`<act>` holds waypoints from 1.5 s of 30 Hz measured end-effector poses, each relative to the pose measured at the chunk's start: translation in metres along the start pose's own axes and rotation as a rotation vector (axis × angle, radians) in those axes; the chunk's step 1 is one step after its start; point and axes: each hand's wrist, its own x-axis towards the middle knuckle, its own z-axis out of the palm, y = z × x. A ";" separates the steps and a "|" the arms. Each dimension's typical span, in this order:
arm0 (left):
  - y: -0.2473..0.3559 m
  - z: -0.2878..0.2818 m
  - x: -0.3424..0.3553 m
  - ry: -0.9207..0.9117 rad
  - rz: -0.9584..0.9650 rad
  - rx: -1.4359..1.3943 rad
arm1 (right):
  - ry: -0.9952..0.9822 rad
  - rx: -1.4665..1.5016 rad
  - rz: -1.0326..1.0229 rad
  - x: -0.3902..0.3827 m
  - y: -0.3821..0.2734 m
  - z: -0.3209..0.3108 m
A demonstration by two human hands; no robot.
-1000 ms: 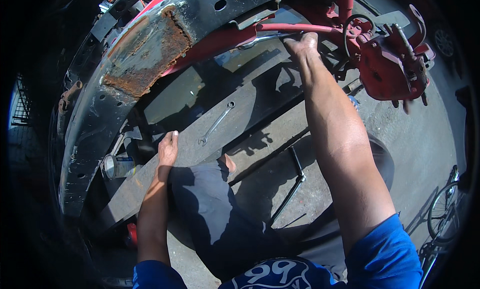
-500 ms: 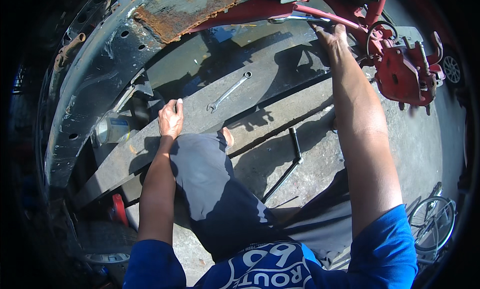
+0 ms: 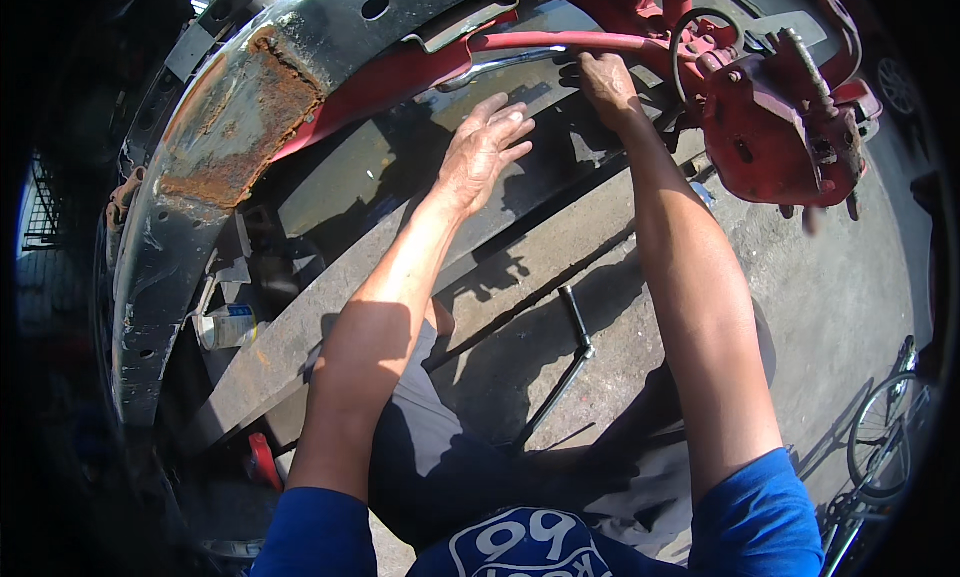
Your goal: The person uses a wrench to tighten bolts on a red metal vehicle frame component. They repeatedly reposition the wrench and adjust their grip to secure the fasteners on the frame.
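My right hand (image 3: 608, 85) reaches up under a red metal bar (image 3: 570, 40), its fingers closed at the end of a long shiny wrench (image 3: 500, 64). The wrench lies along the bar, and its far end meets the red frame part. My left hand (image 3: 482, 149) is raised above the grey beam (image 3: 275, 352), palm down and fingers spread, holding nothing. It is a little below the wrench and apart from it. The loose wrench seen earlier on the beam is hidden behind my left hand and forearm.
Overhead at left curves a black frame rail (image 3: 150, 277) with a rusty patch (image 3: 240, 127). A red hub assembly (image 3: 765, 142) juts out at right. On the concrete lies a jointed socket handle (image 3: 555, 397). A can (image 3: 228, 327) stands at left; a bicycle (image 3: 880, 442) is at lower right.
My left hand has lifted off the beam and moved up and right, its fingers spreading. The right hand stays at the wrench, whose angle under the bar has changed. The view has shifted.
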 end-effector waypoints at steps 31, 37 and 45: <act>-0.036 0.078 0.140 0.147 0.347 -0.930 | -0.334 -0.400 0.226 -0.051 -0.114 -0.075; -0.037 0.096 0.146 0.214 0.423 -1.034 | 0.215 -0.710 -0.435 -0.104 -0.161 -0.201; -0.018 0.104 0.151 0.383 0.348 -0.939 | 0.608 -0.901 -0.295 -0.125 -0.132 -0.221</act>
